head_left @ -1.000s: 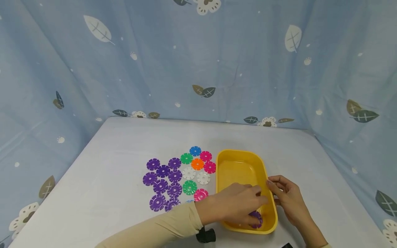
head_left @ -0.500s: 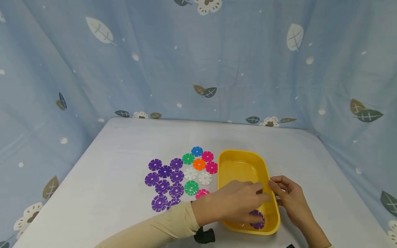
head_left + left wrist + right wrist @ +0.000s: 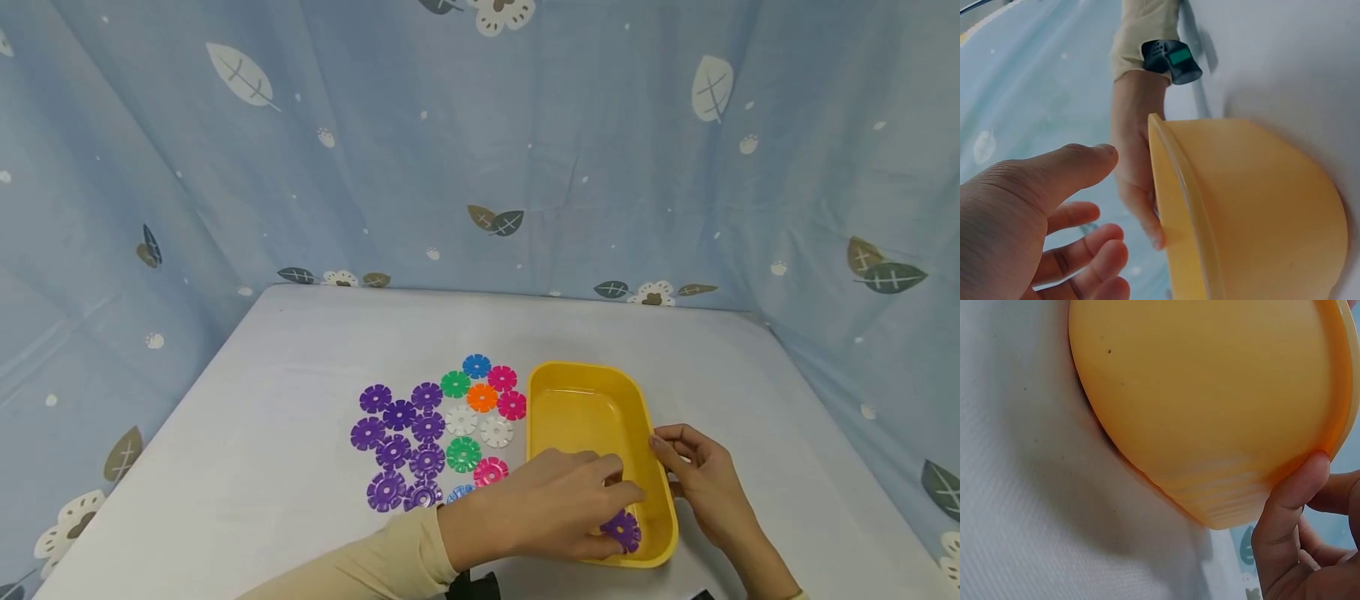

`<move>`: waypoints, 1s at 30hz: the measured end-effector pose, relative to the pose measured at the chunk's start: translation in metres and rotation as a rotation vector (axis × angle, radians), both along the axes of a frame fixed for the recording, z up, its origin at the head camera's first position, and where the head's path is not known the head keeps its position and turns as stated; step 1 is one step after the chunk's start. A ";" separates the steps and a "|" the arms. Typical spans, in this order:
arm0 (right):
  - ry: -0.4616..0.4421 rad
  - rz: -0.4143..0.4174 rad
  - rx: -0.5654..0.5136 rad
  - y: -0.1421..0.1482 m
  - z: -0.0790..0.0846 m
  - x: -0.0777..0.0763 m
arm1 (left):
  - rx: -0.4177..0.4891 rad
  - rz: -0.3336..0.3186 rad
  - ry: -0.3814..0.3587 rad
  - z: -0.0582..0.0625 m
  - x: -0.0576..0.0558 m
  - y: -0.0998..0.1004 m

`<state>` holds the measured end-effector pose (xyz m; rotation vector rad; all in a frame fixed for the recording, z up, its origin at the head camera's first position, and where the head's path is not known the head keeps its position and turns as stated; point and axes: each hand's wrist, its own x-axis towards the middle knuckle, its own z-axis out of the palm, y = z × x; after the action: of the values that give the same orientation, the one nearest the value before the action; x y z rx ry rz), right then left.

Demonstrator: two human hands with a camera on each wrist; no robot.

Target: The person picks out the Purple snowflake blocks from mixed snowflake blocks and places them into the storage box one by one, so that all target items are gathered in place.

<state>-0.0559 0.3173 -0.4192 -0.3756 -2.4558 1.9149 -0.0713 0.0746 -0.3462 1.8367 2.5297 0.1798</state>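
Observation:
My left hand [image 3: 558, 508] reaches over the near end of a yellow plastic tray [image 3: 573, 417]. By its fingertips, a purple notched plastic disc [image 3: 624, 532] shows inside the tray. In the left wrist view the thumb and fingers [image 3: 1075, 169] are spread apart above the tray's rim, with nothing visible between them; the disc is hidden there behind the tray wall. My right hand [image 3: 701, 483] holds the tray's right side, and the right wrist view has its thumb [image 3: 1310, 478] pressed at the rim [image 3: 1341, 381] with a finger behind it.
Left of the tray, several purple discs [image 3: 393, 452] lie flat in a cluster on the white tabletop [image 3: 225, 433]. Between them and the tray lie green [image 3: 463, 454], white, orange, pink and blue discs. A patterned blue curtain [image 3: 420, 167] hangs around the table.
My left hand has drawn back slightly to the left, baring more of the purple disc and the pink disc beside the tray. The right hand stays on the tray.

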 end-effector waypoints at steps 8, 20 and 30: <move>0.004 0.007 -0.018 0.001 0.000 0.000 | 0.044 -0.037 -0.041 0.002 0.008 -0.010; -0.025 -0.003 -0.036 0.001 -0.002 -0.001 | 0.133 -0.082 -0.085 -0.008 0.020 -0.025; -0.045 -0.022 0.004 0.002 -0.004 -0.002 | 0.129 -0.055 -0.246 -0.013 0.025 -0.041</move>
<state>-0.0580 0.3192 -0.4231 -0.4486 -2.4719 1.9138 -0.0463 0.0340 -0.3593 1.7962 2.3481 0.5436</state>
